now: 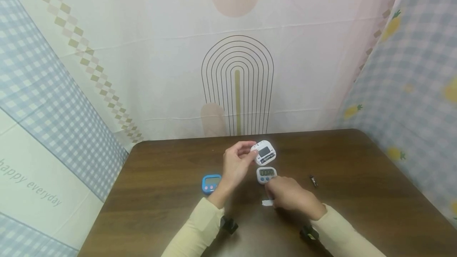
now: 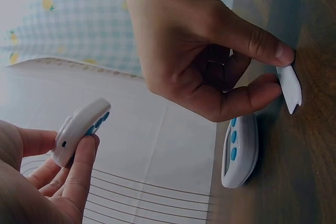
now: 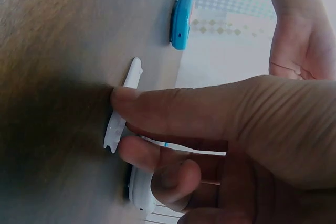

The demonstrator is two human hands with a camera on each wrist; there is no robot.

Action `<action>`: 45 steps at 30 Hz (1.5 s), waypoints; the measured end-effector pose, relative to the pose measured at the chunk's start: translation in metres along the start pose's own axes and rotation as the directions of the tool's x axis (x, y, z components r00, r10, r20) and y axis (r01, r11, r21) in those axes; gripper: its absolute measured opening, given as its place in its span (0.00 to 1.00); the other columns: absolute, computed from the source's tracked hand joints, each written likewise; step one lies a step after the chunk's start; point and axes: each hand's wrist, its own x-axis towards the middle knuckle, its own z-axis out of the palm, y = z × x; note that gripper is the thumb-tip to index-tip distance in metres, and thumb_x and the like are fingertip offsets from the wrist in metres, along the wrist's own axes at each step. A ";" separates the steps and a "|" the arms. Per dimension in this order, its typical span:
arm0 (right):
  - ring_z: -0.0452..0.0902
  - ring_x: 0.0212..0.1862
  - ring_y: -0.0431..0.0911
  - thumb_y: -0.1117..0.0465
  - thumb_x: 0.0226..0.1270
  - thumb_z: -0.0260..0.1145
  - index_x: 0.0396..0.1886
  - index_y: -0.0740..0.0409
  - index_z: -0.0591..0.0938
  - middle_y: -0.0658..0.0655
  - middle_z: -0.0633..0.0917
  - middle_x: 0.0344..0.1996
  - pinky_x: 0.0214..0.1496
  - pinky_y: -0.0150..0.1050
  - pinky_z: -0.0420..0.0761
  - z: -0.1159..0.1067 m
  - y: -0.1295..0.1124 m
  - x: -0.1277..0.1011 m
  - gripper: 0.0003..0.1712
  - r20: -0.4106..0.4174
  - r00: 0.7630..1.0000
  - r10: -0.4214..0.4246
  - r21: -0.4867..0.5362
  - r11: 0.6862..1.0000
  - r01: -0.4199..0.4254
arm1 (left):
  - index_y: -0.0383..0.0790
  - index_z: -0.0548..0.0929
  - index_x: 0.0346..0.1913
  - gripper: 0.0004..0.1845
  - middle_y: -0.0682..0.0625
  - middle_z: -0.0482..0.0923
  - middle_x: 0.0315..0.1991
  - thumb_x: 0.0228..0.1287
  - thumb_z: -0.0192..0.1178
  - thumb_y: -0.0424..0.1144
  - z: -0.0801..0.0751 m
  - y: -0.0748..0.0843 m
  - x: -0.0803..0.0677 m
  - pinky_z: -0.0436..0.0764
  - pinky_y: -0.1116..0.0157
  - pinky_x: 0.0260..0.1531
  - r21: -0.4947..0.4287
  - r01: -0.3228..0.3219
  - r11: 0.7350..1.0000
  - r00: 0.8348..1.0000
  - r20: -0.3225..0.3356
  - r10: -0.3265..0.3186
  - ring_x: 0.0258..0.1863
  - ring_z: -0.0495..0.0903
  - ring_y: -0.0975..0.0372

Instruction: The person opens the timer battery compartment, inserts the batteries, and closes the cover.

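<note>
My left hand [image 1: 235, 165] holds a white kitchen timer [image 1: 265, 152] up off the table, its back facing the head camera. The battery slot on that back is uncovered, with a battery [image 1: 267, 158] lying in it. Blue buttons show on the timer's front in the left wrist view. Low over the table, my right hand [image 1: 288, 194] pinches a small white battery cover [image 2: 290, 88] between thumb and finger; the cover is tilted, close to the tabletop. Beside that hand lies a second white timer [image 1: 265, 174], face up, with digits on its display.
A blue timer [image 1: 210, 183] lies by my left wrist. To the right, a loose battery [image 1: 313, 181] rests on the brown table [image 1: 160, 193]. A printed cloth [image 1: 171, 70] hangs behind the table, and checked cloth [image 1: 421, 90] lines the right side.
</note>
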 end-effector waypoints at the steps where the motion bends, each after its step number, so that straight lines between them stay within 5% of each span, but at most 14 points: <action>1: 0.71 0.26 0.43 0.71 0.43 0.82 0.23 0.50 0.80 0.45 0.77 0.20 0.27 0.40 0.75 0.000 0.000 0.001 0.19 0.001 1.000 0.000 0.001 1.000 0.000 | 0.34 0.89 0.52 0.12 0.37 0.90 0.43 0.67 0.70 0.28 0.000 0.000 0.000 0.93 0.51 0.39 0.002 -0.001 1.000 1.000 0.000 0.001 0.39 0.92 0.53; 9: 0.71 0.25 0.42 0.73 0.45 0.81 0.25 0.51 0.79 0.45 0.77 0.21 0.26 0.38 0.74 -0.001 0.003 0.001 0.18 0.007 0.999 -0.054 0.055 0.997 0.053 | 0.33 0.89 0.52 0.13 0.36 0.90 0.43 0.65 0.70 0.26 -0.001 0.001 0.001 0.90 0.40 0.43 -0.007 -0.008 1.000 1.000 -0.007 0.008 0.38 0.92 0.52; 19: 0.71 0.25 0.41 0.72 0.48 0.80 0.26 0.53 0.79 0.46 0.77 0.22 0.26 0.35 0.74 0.003 0.007 0.001 0.17 0.032 0.997 -0.071 0.129 0.989 0.066 | 0.33 0.89 0.51 0.12 0.37 0.90 0.42 0.65 0.70 0.27 -0.001 -0.001 0.000 0.92 0.64 0.33 0.000 -0.012 1.000 1.000 -0.009 0.012 0.37 0.92 0.54; 45: 0.71 0.26 0.42 0.74 0.45 0.81 0.24 0.47 0.78 0.44 0.76 0.21 0.28 0.35 0.74 0.003 0.011 0.002 0.22 0.026 0.996 -0.083 0.075 0.994 0.081 | 0.34 0.89 0.52 0.12 0.38 0.90 0.43 0.66 0.70 0.28 0.000 -0.003 0.001 0.92 0.65 0.34 0.012 -0.005 1.000 1.000 0.005 0.004 0.39 0.92 0.53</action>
